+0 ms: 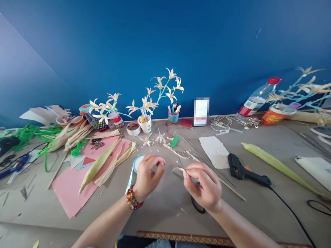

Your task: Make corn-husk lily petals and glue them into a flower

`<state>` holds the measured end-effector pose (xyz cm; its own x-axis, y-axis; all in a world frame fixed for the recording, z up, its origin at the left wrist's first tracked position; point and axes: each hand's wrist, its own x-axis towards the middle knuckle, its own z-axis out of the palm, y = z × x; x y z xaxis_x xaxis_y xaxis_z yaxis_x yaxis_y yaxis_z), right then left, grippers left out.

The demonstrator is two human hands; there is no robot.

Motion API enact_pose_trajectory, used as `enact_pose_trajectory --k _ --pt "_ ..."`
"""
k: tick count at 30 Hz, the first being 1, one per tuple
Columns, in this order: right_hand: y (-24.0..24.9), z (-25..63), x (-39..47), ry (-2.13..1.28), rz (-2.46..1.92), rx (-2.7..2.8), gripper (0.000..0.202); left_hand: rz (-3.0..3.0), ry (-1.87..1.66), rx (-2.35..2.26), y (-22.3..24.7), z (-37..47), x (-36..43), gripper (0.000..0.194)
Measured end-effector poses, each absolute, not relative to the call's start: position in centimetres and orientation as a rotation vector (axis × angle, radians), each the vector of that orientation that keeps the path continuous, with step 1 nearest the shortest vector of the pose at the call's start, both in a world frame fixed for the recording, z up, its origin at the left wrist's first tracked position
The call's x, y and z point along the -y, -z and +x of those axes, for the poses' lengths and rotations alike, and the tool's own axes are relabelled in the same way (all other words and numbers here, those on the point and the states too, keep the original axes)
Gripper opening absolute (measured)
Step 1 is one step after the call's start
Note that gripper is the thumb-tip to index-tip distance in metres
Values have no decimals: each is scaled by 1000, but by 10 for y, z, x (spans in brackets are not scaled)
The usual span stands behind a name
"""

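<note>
My right hand (204, 187) pinches a small, curved strip of pale corn husk (178, 169) between thumb and fingertips. A black loop (198, 205), like a scissors handle, shows below that hand; whether the hand holds it is hidden. To the left, my left hand (150, 175) has loosely curled fingers, with a gap inside them and nothing visible in it. Beside its wrist is a roll of light blue tape (138, 163), partly covered by the hand. Beyond both hands lie husk flowers (160, 137), loose husk strips (176, 151) and a green piece (174, 141).
A black glue gun (245, 171) with a trailing cord lies right, near a long green husk (279, 163). White paper (214, 151) and thin wires are near it. Pink sheets (74, 189) and husks spread left. Cups with husk flowers, a phone (201, 112) and a bottle (258, 100) line the wall.
</note>
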<state>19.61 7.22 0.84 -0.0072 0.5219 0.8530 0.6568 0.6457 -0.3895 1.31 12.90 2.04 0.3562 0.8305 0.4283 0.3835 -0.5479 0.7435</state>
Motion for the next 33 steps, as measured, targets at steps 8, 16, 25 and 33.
enact_pose_trajectory --k 8,16,25,33 --pt "-3 205 -76 85 -827 1805 25 1023 -566 -517 -21 18 -125 35" --pt "-2 208 -79 9 -806 1878 41 967 -638 -505 -21 13 -126 23" --pt "-1 201 -80 -50 -898 1865 39 1222 -713 -598 -19 15 -125 24" --pt "-3 199 -79 -214 -913 1827 28 1360 -740 -658 -18 19 -128 28"
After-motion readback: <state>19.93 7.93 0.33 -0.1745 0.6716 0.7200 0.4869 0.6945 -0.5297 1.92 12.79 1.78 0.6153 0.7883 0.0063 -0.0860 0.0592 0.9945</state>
